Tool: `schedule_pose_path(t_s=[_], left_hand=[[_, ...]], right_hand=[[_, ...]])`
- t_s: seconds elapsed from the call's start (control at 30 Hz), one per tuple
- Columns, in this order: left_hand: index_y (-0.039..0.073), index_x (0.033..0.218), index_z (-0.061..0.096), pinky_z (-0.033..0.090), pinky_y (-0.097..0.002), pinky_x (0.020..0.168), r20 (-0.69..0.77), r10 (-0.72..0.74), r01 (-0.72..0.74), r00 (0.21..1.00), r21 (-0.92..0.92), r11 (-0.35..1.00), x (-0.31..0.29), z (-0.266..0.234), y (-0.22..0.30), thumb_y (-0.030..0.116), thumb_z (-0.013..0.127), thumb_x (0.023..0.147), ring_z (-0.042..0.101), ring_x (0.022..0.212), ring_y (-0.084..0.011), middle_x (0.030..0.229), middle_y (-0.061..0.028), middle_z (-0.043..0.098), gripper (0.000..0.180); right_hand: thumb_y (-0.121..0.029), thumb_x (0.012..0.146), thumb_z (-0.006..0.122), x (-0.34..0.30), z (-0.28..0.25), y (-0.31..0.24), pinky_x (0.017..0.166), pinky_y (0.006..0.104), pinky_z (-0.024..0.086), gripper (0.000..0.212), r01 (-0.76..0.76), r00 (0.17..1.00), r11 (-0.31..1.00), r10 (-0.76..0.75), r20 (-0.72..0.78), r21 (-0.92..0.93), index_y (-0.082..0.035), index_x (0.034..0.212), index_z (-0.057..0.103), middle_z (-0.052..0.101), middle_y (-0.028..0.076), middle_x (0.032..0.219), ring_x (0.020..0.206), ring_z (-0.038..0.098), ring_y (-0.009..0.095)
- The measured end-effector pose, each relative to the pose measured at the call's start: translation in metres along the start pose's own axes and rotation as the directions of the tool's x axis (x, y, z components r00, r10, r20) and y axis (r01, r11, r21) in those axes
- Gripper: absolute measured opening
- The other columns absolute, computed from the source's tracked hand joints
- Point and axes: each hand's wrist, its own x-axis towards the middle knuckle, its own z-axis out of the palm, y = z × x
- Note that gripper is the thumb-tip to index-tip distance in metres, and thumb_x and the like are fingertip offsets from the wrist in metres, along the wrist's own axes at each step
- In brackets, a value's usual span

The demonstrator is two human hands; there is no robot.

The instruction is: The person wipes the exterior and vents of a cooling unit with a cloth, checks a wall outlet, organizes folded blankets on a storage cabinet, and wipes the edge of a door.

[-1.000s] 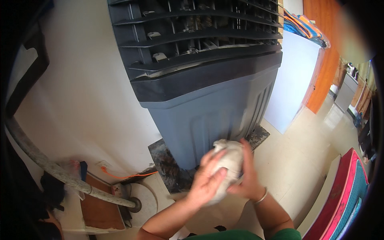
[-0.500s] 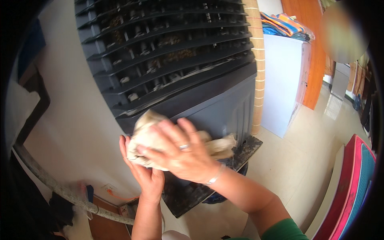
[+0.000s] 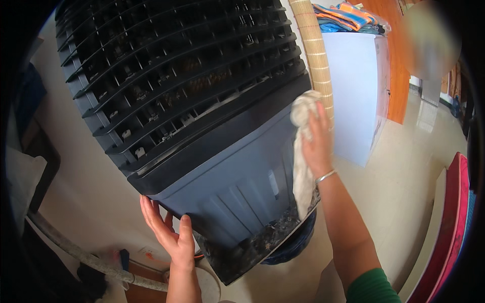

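Note:
A dark air cooler with a slatted grille and a grey-blue lower panel stands tilted in the view. In my right hand is a cream cloth, bunched at the top against the panel's right edge. Its loose end hangs down toward the base. My left hand is at the cooler's lower left corner, fingers spread and fingertips against the edge, holding nothing. The cooler rests on a dirty black board, which carries debris along the panel's foot.
A rolled bamboo mat stands behind the cooler's right side. Beyond it is a white cabinet topped with folded fabrics. A grey hose runs at lower left. A pink-edged padded panel leans at right. Below the board sits a dark blue basin.
My right hand has carried the cloth from the lower left corner to the panel's right edge. My left hand has moved slightly down, free of the cloth. The lower panel now shows more fully.

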Motion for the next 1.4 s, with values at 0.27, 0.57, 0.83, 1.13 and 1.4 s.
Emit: schedule_pose_path(t_s=[0.27, 0.57, 0.83, 1.13, 1.4], left_hand=[[0.008, 0.137, 0.018, 0.037, -0.0434, 0.092, -0.014, -0.016, 0.016, 1.000, -0.002, 1.000, 0.000, -0.005, -0.002, 0.010, 0.057, 0.074, 0.028, 0.124, -0.0356, 0.140, -0.0130, 0.015, 0.075], [0.008, 0.137, 0.022, 0.038, -0.0409, 0.091, -0.010, 0.003, -0.003, 1.000, 0.007, 1.000, 0.001, -0.006, -0.005, 0.000, 0.052, 0.074, 0.031, 0.124, -0.0331, 0.140, -0.0128, 0.017, 0.070], [0.007, 0.136, 0.023, 0.040, -0.0391, 0.090, 0.006, 0.027, -0.027, 1.000, -0.011, 1.000, 0.001, -0.012, -0.011, 0.000, 0.052, 0.073, 0.031, 0.124, -0.0323, 0.140, -0.0132, 0.017, 0.070], [0.007, 0.135, 0.027, 0.044, -0.0371, 0.087, 0.019, 0.056, -0.056, 0.998, -0.011, 0.998, 0.004, -0.014, -0.015, 0.002, 0.055, 0.073, 0.036, 0.121, -0.0310, 0.140, -0.0144, 0.019, 0.068], [0.003, 0.135, 0.024, 0.033, -0.0414, 0.096, 0.027, -0.025, 0.029, 0.999, -0.171, 0.985, 0.003, -0.014, -0.014, 0.029, 0.041, 0.090, 0.028, 0.126, -0.0300, 0.140, -0.0110, 0.021, 0.055]], right_hand=[[0.003, 0.071, 0.049, -0.085, 0.010, 0.000, 0.101, 0.0368, 0.027, 0.054, -0.258, 0.965, 0.961, 0.251, 0.076, 0.104, -0.004, 0.124, 0.042, 0.026, 0.021, 0.135, 0.122, 0.030, 0.038], [0.002, 0.076, 0.050, -0.125, 0.007, -0.014, 0.100, 0.0373, 0.027, 0.048, -0.367, 0.929, 0.914, 0.354, 0.104, 0.174, -0.002, 0.123, 0.042, 0.027, 0.021, 0.135, 0.121, 0.032, 0.037], [-0.006, 0.069, 0.060, -0.117, -0.003, -0.078, 0.095, 0.0443, 0.033, 0.043, 0.200, 0.937, 0.973, -0.224, 0.267, 0.115, -0.015, 0.111, 0.058, 0.037, 0.018, 0.123, 0.112, 0.037, 0.039], [-0.008, 0.065, 0.063, -0.118, -0.019, -0.054, 0.089, 0.0384, 0.041, 0.038, 0.398, 0.822, 0.907, -0.419, 0.386, 0.137, -0.019, 0.101, 0.062, 0.046, 0.011, 0.111, 0.108, 0.042, 0.032], [-0.017, 0.076, 0.053, -0.097, 0.017, -0.142, 0.096, 0.0399, 0.037, 0.033, 0.510, 0.755, 0.807, -0.585, 0.295, 0.297, -0.020, 0.108, 0.059, 0.043, 0.005, 0.121, 0.115, 0.035, 0.028]])
